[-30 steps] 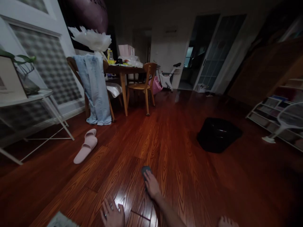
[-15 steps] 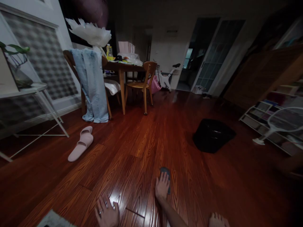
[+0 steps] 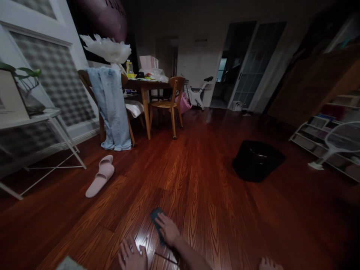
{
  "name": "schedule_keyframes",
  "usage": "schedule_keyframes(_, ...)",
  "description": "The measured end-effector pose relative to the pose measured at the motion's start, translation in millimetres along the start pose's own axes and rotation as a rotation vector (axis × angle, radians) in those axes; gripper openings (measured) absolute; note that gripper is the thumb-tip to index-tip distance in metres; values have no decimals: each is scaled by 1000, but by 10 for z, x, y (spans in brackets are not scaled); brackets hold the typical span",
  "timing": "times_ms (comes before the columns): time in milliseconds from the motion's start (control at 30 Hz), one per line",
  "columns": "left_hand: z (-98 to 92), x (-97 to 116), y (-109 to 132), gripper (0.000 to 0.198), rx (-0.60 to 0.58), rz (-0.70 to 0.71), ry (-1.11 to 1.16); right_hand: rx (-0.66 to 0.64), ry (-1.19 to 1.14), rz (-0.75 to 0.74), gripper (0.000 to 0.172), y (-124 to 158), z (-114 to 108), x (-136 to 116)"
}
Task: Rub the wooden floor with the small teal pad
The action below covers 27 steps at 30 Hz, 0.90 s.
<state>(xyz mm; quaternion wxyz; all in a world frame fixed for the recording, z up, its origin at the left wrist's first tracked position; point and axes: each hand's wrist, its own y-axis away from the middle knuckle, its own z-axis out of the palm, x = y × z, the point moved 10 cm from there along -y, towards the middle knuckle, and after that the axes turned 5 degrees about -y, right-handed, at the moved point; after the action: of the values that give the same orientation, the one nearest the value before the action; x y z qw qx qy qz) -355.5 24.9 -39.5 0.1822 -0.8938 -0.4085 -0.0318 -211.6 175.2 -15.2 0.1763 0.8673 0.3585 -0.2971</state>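
Under my right hand [image 3: 168, 229], a small dark blue-green folded cloth [image 3: 155, 215] lies pressed against the reddish wooden floor [image 3: 194, 180]. The fingers lie along its top, and its far end and left edge stick out past them. My left hand [image 3: 133, 257], with a ring on one finger, is at the bottom of the view, fingers spread and holding nothing. It is low over the floor or resting on it, just left of the cloth.
A pink slipper [image 3: 101, 176] lies at the left, near a white metal stand [image 3: 67, 140]. Jeans [image 3: 112, 108] hang over a chair by the table. At the right are a black bin [image 3: 255, 161] and a white fan [image 3: 334, 146]. A bare foot [image 3: 270, 263] shows at the lower right.
My right hand has slid left across the floor with the cloth, now nearer my left hand. The left hand has barely moved. The whole view has shifted slightly.
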Motion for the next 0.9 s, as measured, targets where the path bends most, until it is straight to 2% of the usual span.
schedule_keyframes(67,-58,58,10,62,-8,27,-177,100,37,154,65,95,-445,502)
schedule_keyframes(133,-84,96,20,63,-32,43,-304,211,79,330,67,314,-869,1038)
schedule_keyframes(233,-68,118,33,64,-79,57,-392,378,135,565,67,796,-1300,1705)
schedule_keyframes(300,-61,124,36,63,-94,61,-433,545,166,692,66,1129,-1446,1974)
schedule_keyframes(400,-90,140,29,62,-95,63,-475,714,179,772,67,1362,-1371,2051)
schedule_keyframes(500,-151,167,18,61,-91,69,-492,679,163,767,68,1187,-1062,1822)
schedule_keyframes(600,-203,165,12,62,-94,61,-502,550,135,679,65,800,-681,1343)
schedule_keyframes(700,-196,169,14,64,-87,85,-489,305,83,379,60,336,-161,624)
schedule_keyframes(800,-168,141,14,62,-33,87,-446,75,52,27,57,100,353,-120)
schedule_keyframes(867,-137,119,12,61,3,87,-399,6,46,-117,58,56,517,-420)
schedule_keyframes(900,-121,118,11,62,14,94,-373,-2,42,-144,59,41,522,-479)
